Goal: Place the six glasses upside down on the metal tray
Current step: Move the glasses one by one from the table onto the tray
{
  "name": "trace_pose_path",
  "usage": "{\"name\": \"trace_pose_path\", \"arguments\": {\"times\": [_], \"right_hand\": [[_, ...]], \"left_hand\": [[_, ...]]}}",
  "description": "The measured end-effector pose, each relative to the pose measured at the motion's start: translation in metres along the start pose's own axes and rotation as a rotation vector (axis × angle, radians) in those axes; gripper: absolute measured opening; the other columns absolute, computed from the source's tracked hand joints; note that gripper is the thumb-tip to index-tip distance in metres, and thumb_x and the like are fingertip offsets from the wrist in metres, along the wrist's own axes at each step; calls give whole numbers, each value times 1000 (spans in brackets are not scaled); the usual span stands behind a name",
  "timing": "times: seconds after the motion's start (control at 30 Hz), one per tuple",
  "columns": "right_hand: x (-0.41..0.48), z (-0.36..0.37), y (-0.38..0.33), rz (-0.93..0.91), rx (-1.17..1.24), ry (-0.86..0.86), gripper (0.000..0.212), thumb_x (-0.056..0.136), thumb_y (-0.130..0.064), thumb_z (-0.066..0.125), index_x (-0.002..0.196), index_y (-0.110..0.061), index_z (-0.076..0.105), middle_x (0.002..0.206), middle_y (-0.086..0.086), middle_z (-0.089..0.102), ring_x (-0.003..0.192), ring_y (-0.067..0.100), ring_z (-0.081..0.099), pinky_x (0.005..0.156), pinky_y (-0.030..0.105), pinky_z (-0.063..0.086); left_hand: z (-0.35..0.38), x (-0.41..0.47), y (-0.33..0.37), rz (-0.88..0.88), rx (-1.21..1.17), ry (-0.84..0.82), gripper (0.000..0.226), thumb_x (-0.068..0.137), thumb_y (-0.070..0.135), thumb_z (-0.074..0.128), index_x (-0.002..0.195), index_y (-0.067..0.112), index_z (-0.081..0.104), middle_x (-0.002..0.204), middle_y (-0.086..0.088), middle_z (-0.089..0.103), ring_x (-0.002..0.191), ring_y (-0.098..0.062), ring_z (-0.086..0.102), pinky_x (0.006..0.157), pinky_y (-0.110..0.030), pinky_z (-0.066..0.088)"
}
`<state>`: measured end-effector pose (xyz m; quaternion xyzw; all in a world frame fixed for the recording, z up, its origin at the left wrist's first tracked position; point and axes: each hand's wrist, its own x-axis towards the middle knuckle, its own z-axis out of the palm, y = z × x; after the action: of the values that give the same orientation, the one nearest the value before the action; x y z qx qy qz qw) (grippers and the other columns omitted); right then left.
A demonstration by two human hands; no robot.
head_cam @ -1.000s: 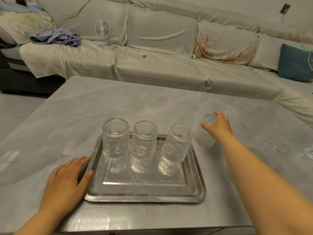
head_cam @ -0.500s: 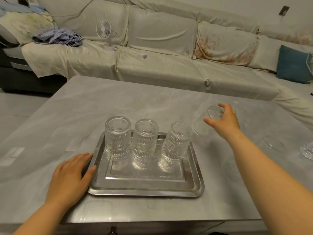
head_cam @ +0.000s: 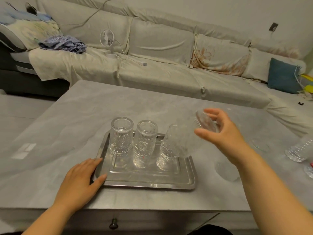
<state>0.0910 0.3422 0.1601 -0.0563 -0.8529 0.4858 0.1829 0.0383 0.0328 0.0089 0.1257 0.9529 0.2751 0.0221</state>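
A metal tray (head_cam: pixel 149 183) lies on the grey table. Three ribbed glasses stand upside down along its far side: left (head_cam: pixel 121 137), middle (head_cam: pixel 145 139) and right (head_cam: pixel 169 146). My right hand (head_cam: pixel 220 133) grips a fourth glass (head_cam: pixel 189 134) by its base, tilted with the mouth pointing down-left, in the air above the tray's right end and in front of the right glass. It looks blurred. My left hand (head_cam: pixel 81 180) rests flat against the tray's near-left corner, holding nothing.
More glassware lies on the table at right: a glass (head_cam: pixel 298 150) on its side near the edge, a clear round piece (head_cam: pixel 260 145) and another (head_cam: pixel 226 170) close to my right forearm. A sofa with a small fan (head_cam: pixel 106 38) runs behind the table.
My right hand has lifted the fourth glass off the table and carried it left, tipping it over the tray's right end. My left hand stays at the tray's corner.
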Motion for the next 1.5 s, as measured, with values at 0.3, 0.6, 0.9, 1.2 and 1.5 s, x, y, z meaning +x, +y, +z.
{"name": "trace_pose_path", "arguments": {"times": [0.3, 0.6, 0.9, 1.2, 1.5], "right_hand": [[-28, 41, 33, 173, -208, -111, 69, 66, -22, 75, 123, -26, 35, 119, -5, 38, 106, 8, 39, 86, 22, 35], [-24, 63, 56, 177, -326, -85, 70, 70, -23, 71, 127, -22, 31, 135, 4, 35, 100, 7, 35, 83, 20, 32], [-23, 72, 66, 114, -382, -84, 68, 74, -25, 67, 131, -20, 31, 137, 6, 32, 123, 20, 38, 94, 25, 34], [-29, 59, 59, 81, -421, -27, 68, 73, -30, 68, 130, -18, 34, 139, 6, 34, 128, 21, 29, 101, 26, 25], [-38, -26, 95, 211, -448, 602, 65, 69, -16, 73, 125, -5, 42, 139, 22, 34, 130, 36, 25, 107, 44, 22]], "left_hand": [[-3, -2, 4, 2, 0, 19, 54, 80, 36, 59, 129, 18, 43, 136, -7, 50, 127, -26, 42, 108, -42, 29], [-3, 0, 4, 1, -2, 39, 54, 77, 36, 63, 126, 18, 47, 131, -7, 55, 121, -28, 48, 104, -44, 35], [-4, -1, 4, -6, 18, 28, 54, 76, 37, 64, 124, 18, 48, 131, -8, 55, 121, -29, 48, 103, -47, 36], [-6, -2, 7, 2, 11, 55, 61, 75, 43, 59, 125, 10, 47, 124, -16, 59, 113, -36, 54, 95, -49, 40], [-8, -4, 10, 45, 35, 82, 68, 69, 55, 48, 120, 11, 52, 112, -14, 66, 99, -36, 60, 83, -49, 46]]}}
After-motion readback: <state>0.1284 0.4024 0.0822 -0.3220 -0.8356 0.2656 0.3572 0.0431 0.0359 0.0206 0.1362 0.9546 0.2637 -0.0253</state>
